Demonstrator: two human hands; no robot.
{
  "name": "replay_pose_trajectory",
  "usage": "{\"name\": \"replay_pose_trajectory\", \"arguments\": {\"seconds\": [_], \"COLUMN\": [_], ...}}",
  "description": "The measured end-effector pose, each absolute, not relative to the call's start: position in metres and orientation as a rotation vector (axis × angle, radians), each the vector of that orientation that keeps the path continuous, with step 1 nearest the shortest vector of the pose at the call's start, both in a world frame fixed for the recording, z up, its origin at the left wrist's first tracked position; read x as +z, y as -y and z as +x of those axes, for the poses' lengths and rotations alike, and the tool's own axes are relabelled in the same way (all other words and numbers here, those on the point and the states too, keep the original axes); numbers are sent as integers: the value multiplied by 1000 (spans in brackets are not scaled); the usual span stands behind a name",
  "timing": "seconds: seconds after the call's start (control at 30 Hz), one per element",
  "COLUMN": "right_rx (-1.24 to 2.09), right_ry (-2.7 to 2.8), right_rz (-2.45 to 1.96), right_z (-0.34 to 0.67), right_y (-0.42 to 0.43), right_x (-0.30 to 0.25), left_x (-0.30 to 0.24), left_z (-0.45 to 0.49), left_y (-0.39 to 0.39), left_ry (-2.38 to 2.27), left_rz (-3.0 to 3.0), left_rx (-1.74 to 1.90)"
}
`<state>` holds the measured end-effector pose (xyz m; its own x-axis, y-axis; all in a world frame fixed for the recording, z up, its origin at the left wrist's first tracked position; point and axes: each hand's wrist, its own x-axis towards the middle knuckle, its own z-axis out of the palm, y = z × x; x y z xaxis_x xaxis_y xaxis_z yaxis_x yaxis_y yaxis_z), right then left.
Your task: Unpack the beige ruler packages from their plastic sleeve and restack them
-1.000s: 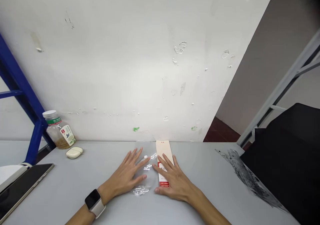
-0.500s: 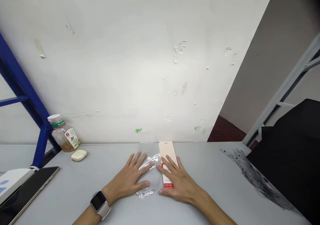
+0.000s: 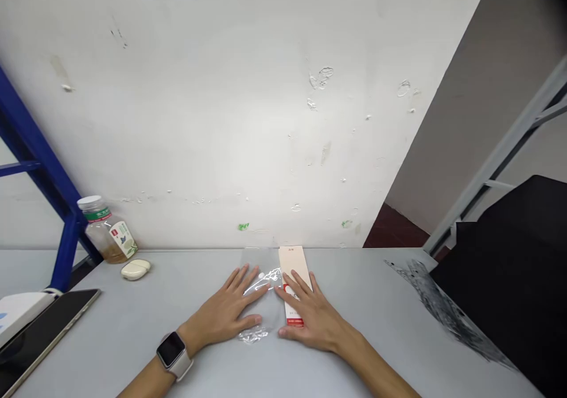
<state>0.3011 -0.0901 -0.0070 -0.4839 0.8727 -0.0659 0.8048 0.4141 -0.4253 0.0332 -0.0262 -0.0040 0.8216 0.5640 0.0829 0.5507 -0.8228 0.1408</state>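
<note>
My left hand (image 3: 228, 306) lies flat with fingers spread, its thumb and fingers resting on a clear plastic bag (image 3: 269, 312). A smartwatch (image 3: 172, 351) with a light band is on that wrist. My right hand (image 3: 310, 315) is spread over a slim cream and red box (image 3: 293, 258), covering part of its lower half. The box lies lengthwise, pointing toward the wall, just right of the bag. Whether the bag's right edge runs under the box I cannot tell. Neither hand grasps anything.
At the left are a jar with a white lid (image 3: 108, 232), a small cream case (image 3: 135, 269), a dark tablet-like device (image 3: 46, 333) and a white box (image 3: 22, 312). A blue metal frame (image 3: 48, 156) stands behind them. Black material (image 3: 509, 280) covers the right side. The wall (image 3: 248, 120) bounds the desk's back.
The whole view has shifted slightly. Both hands stay spread on the bag and the box, with no visible move relative to them.
</note>
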Motion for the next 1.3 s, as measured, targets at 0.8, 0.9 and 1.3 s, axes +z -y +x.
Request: {"name": "replay_pose_trajectory", "arguments": {"seconds": [0.8, 0.9, 1.3], "right_rx": [642, 649, 725], "right_ry": [2496, 2489, 2480], "right_rz": [-1530, -1534, -1486], "right_z": [300, 300, 314], "right_y": [92, 92, 87], "right_x": [-2, -2, 3], "left_x": [-9, -8, -8], "left_z": [32, 33, 32], "left_y": [23, 23, 24], "left_ry": [-876, -867, -879], "left_rz": [2893, 2893, 2884], "left_rx": [209, 227, 243]}}
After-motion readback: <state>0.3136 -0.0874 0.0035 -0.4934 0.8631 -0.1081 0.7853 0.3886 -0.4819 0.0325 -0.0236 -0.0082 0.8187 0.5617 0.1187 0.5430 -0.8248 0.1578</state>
